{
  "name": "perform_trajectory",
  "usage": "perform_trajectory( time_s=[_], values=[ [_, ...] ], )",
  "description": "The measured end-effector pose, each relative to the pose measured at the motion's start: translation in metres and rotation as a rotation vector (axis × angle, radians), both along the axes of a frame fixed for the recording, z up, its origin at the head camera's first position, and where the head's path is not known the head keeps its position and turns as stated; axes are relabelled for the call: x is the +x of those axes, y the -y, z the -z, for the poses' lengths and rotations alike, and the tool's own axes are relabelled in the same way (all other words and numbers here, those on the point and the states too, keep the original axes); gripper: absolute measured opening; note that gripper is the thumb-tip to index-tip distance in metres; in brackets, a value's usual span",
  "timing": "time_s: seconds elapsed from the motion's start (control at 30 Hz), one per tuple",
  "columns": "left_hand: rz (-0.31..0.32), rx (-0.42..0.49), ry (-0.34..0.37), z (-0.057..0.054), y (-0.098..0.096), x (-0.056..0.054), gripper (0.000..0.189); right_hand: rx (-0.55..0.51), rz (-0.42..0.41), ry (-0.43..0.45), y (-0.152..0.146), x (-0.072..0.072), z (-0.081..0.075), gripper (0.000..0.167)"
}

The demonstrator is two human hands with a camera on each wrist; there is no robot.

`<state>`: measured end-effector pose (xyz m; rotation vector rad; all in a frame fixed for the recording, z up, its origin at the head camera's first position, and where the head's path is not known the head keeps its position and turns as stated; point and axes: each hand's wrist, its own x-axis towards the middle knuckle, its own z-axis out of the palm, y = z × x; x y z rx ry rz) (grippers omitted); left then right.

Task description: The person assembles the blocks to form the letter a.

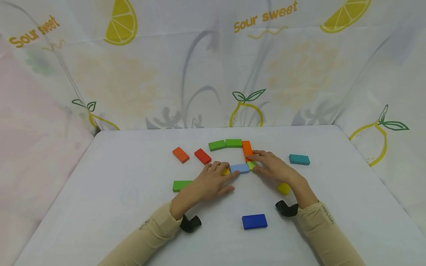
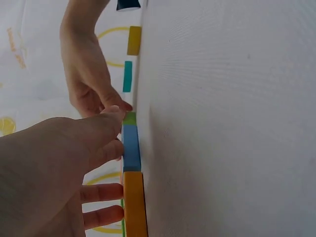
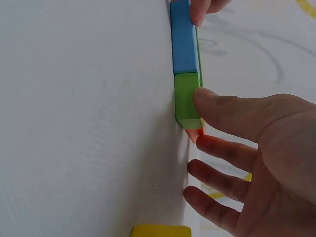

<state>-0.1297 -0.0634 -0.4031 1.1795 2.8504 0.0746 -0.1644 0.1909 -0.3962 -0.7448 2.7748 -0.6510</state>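
Note:
Flat coloured blocks form a partial outline mid-table: two green blocks, an orange block, a light green block, a light blue block and a yellow block. My left hand lies over the yellow block, partly hiding it, and a fingertip touches the light blue one. With its thumb against the light green block, my right hand reaches its other fingers to the orange block. The right wrist view shows those fingers spread and nearly straight.
Loose blocks lie around: orange and red at left, green beside the left wrist, yellow under the right forearm, teal at right, dark blue in front. A printed curtain stands behind the white table.

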Motion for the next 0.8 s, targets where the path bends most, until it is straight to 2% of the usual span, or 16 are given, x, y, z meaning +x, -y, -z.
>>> perform_trajectory(
  time_s=[0.1, 0.27, 0.4, 0.53, 0.8],
  values=[
    [-0.020, 0.009, 0.001, -0.001, 0.001, -0.002, 0.052, -0.014, -0.005, -0.018, -0.002, -0.001, 0.000, 0.046],
    [-0.107, 0.073, 0.036, -0.002, 0.004, -0.007, 0.054, -0.093, -0.021, -0.052, -0.004, -0.002, 0.001, 0.036],
    [-0.153, 0.110, 0.030, 0.001, 0.005, -0.010, 0.046, -0.122, -0.038, -0.045, -0.002, -0.003, 0.001, 0.024],
    [-0.189, 0.149, 0.005, 0.003, 0.005, -0.011, 0.037, -0.112, -0.034, -0.033, 0.000, -0.002, 0.000, 0.020],
    [-0.203, 0.234, 0.042, 0.004, 0.004, -0.012, 0.037, -0.121, -0.016, -0.027, 0.002, -0.001, -0.001, 0.020]
  ],
)
